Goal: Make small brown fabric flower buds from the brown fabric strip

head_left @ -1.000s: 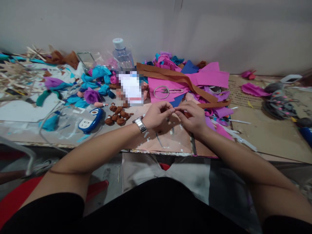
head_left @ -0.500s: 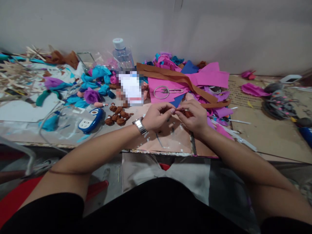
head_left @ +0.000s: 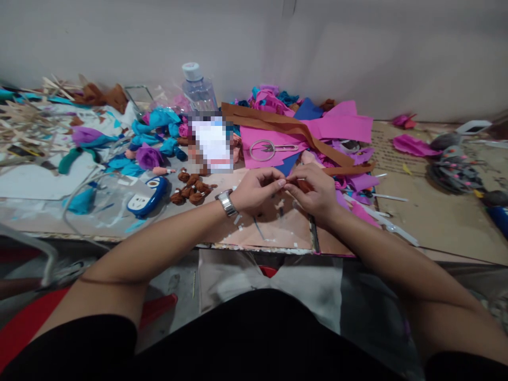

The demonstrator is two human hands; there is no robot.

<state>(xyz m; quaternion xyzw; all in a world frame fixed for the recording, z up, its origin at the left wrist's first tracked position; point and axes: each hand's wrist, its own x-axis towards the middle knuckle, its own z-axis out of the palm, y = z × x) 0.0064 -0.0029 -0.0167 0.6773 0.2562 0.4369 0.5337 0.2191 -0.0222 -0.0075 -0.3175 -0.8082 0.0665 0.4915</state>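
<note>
My left hand (head_left: 259, 191), with a metal watch (head_left: 227, 203) on its wrist, meets my right hand (head_left: 316, 191) fingertip to fingertip over the table. Both are closed in a pinch on a small piece of brown crepe paper (head_left: 305, 186), mostly hidden by the fingers. Just beyond lie a pink crepe paper sheet (head_left: 257, 135) with thread snips (head_left: 273, 150) on it, and a long brown paper strip (head_left: 293, 127). Left of my left hand sits a cluster of small brown paper knots (head_left: 192, 189).
A phone-like bright screen (head_left: 214, 143), blurred out, lies before a clear bottle (head_left: 201, 95). A blue and white power socket (head_left: 147, 196) trails a cable at left. Blue and purple paper flowers (head_left: 150, 156) are strewn around. White sticks (head_left: 391, 198) and cardboard (head_left: 413, 211) are at right.
My hands stay together in nearly the same place, with only slight finger movement. The things on the table have not moved.
</note>
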